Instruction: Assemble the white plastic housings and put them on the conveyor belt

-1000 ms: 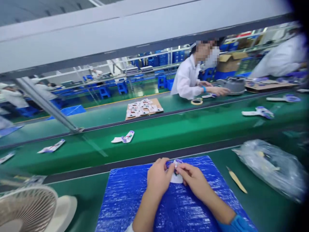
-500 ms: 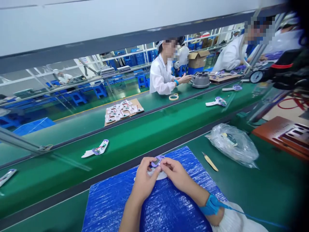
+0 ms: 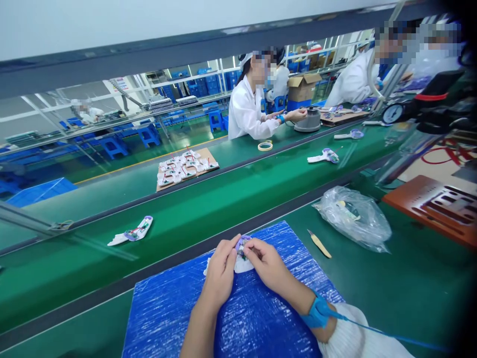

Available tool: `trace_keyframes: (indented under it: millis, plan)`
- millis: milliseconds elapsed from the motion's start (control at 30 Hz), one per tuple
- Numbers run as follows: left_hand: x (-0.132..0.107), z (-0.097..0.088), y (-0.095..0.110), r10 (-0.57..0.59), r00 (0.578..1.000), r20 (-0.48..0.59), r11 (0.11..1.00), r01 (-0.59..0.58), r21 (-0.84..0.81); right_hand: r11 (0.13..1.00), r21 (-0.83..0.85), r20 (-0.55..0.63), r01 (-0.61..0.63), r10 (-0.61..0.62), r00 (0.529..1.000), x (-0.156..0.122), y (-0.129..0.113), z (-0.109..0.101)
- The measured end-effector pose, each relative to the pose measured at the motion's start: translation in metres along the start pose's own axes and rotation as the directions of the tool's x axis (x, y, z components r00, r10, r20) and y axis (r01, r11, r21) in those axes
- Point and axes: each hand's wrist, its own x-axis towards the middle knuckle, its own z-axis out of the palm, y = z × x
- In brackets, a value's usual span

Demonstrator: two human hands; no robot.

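Observation:
Between my hands, near the far edge of a blue wrapped board [image 3: 171,308], is a white and purple plastic housing [image 3: 244,266] with small electronic parts in it. My left hand [image 3: 222,268] is closed around its left side, covering much of it. At the upper right of the housing, the fingers of my right hand [image 3: 263,258] pinch together over the inner parts; anything tiny between the fingertips is hidden. A blue wrist strap [image 3: 318,311] with a cord circles my right wrist.
A green conveyor belt [image 3: 208,199] beyond the board carries similar housings [image 3: 136,231]. To the right lie a pointed tool with a yellowish handle [image 3: 319,243], a clear plastic bag [image 3: 352,219] and a brown slotted fixture [image 3: 432,209]. Across the belt a co-worker [image 3: 249,109] sits.
My left fingers have shifted on the housing, and its inner parts show more now. The housings on the belt have slid left. The co-worker's hand has moved right.

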Motion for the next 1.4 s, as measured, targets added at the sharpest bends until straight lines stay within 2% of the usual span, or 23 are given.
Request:
trace_keyframes:
  millis: [167,600,767,1000,1400]
  plan:
    - [0.000,0.001,-0.001,0.015,1.000,0.026,0.999,-0.016,0.036,0.999,-0.035,-0.007,0.027,-0.027,1.000,0.000,-0.002,-0.001]
    - [0.001,0.000,-0.002,0.033,0.994,0.108,0.993,-0.045,0.112,0.999,-0.039,-0.006,0.009,-0.009,1.000,-0.002,-0.002,0.000]
    - [0.001,0.003,-0.002,0.045,0.995,0.092,0.990,-0.056,0.129,0.999,-0.008,-0.067,-0.034,0.033,0.997,-0.005,-0.003,0.006]
    - [0.000,0.005,-0.003,0.020,0.999,0.033,0.991,-0.024,0.132,0.978,0.156,-0.114,-0.140,0.159,0.981,-0.004,0.000,0.010]
    - [0.000,0.004,-0.002,0.043,0.998,0.053,0.991,-0.049,0.124,0.992,0.103,-0.061,-0.071,0.077,0.995,-0.005,-0.002,0.007]
